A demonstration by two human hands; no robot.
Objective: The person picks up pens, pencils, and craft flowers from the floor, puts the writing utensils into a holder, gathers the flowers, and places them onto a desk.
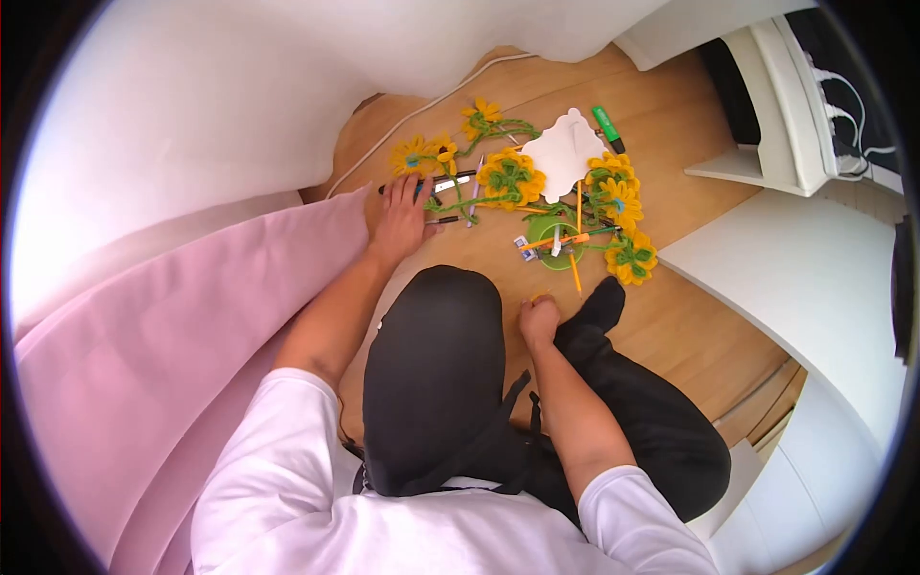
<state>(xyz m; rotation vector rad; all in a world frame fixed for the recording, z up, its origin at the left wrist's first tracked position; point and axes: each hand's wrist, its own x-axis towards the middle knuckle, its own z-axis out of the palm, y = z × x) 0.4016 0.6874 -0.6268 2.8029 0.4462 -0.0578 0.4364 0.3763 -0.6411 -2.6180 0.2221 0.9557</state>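
My left hand (401, 218) reaches forward with its fingers stretched out over the wooden floor, at the near end of a black pen (458, 178). A shorter dark pen (443, 220) lies just right of its thumb. My right hand (539, 318) rests low on the floor by my foot, its fingers curled together; whatever they may hold is too small to make out. Ahead of it stands a green round container (543, 230) with orange pencils (579, 273) lying across and beside it. Yellow fuzzy-wire flowers (511, 178) with green stems lie around, including a flower (632, 257) at the right.
A white wavy-edged card (563, 155) lies behind the flowers, beside a green highlighter (607, 128). A white cable (422, 111) runs along the back. Pink fabric (192, 287) hangs at the left; white furniture (776, 259) borders the right. My black-socked foot (600, 305) is close to the pencils.
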